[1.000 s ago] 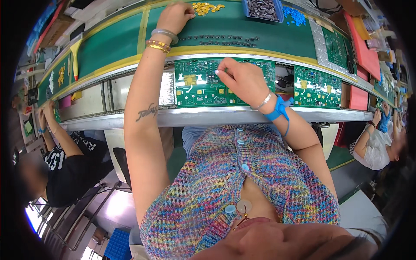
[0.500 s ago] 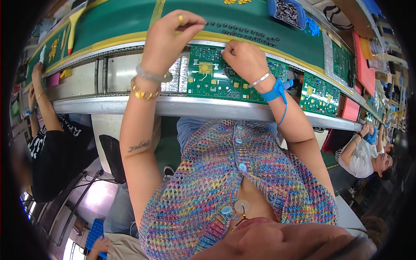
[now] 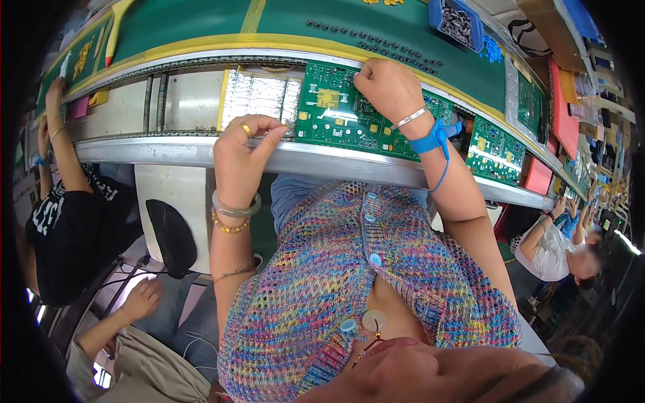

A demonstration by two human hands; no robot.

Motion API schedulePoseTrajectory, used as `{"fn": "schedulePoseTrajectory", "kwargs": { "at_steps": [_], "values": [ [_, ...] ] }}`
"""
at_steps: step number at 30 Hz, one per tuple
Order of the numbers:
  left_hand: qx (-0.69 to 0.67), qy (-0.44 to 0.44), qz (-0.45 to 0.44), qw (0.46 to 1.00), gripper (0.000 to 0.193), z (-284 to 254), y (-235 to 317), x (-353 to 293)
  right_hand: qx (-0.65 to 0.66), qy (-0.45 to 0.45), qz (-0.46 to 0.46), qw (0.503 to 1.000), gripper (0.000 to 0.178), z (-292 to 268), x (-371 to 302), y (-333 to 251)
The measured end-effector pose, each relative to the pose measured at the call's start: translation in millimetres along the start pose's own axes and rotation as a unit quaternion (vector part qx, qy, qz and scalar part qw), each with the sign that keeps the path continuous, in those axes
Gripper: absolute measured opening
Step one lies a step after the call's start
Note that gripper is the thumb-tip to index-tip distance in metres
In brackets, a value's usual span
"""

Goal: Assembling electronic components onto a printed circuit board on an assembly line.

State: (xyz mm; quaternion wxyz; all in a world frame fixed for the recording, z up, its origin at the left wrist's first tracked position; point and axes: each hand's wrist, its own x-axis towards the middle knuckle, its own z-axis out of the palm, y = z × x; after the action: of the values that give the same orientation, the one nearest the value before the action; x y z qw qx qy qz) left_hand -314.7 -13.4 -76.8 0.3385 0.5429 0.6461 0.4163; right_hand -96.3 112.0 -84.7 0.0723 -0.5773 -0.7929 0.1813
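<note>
A green circuit board (image 3: 342, 138) with yellow square patches lies in the metal rail track (image 3: 302, 156) in front of me. My left hand (image 3: 245, 158) is at the board's left edge, thumb and forefinger brought together; whatever they pinch, if anything, is too small to make out. Over the board's upper middle is my right hand (image 3: 391, 91), its fingers curled in and its fingertips hidden from view. A blue wrist strap (image 3: 430, 140) with a cord circles my right wrist. Beyond the rail, small black components (image 3: 363, 35) stand in two rows on the green mat (image 3: 289, 23).
A blue bin (image 3: 478, 35) of dark parts stands at the far right, beside loose blue parts (image 3: 492, 49). Yellow parts (image 3: 381, 2) lie at the far edge. Another board (image 3: 496, 151) sits farther right. At the far left are a yellow tool (image 3: 115, 33) and a co-worker's arm (image 3: 62, 127).
My left hand has come down from above the black components to the board's left edge. My right hand stays over the board, nearly unmoved.
</note>
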Motion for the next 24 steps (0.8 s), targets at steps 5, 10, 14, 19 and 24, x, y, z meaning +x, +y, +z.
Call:
{"fn": "schedulePoseTrajectory", "kwargs": {
  "at_steps": [5, 10, 14, 19, 24],
  "values": [
    [0.079, 0.013, 0.053, 0.995, 0.009, 9.3, 1.7, -13.8, -0.026, -0.002, 0.010, 1.000, 0.019, 2.4, 0.8, -5.7],
    [0.134, 0.037, 0.079, 0.987, 0.010, 26.6, 7.6, -19.7, -0.058, 0.045, -0.027, 0.997, 0.022, 1.8, -5.0, -2.7],
    [0.195, 0.060, 0.083, 0.975, 0.009, 35.5, 9.3, -19.7, 0.058, 0.028, -0.097, 0.993, 0.017, -30.1, -36.9, 6.0],
    [0.248, 0.070, 0.080, 0.963, 0.009, 39.4, 11.3, -18.2, 0.142, -0.022, -0.050, 0.988, 0.013, -35.8, -67.8, 30.9],
    [0.290, 0.050, 0.087, 0.952, 0.009, 43.3, 15.5, -17.0, 0.190, -0.019, -0.006, 0.982, 0.011, -30.6, -79.7, 59.5]
  ]
}}
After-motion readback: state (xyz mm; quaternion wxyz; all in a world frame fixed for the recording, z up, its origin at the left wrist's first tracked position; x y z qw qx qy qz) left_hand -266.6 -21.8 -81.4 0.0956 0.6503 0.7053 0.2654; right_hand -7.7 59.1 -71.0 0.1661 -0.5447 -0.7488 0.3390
